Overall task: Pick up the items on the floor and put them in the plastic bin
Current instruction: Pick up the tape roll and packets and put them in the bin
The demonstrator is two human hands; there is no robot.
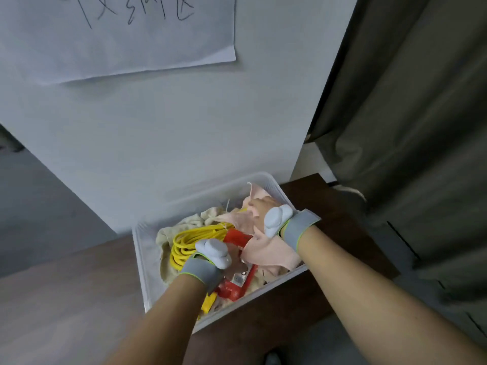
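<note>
Head view: both hands are working inside the plastic bin (274, 181) at the desk's (79, 285) far edge. Right hand (263, 210) is pressing the pink cloth (271, 250) down, grip apparently flat. Left hand (226, 259) is among the yellow cable (189, 239) and red packet (232, 288); its grip cannot be told. Judged placing step; next calls for letting go and withdrawing.

You have handwritten strokes on the paper sheet (118, 35) on the far wall, cut off and unreadable.
</note>
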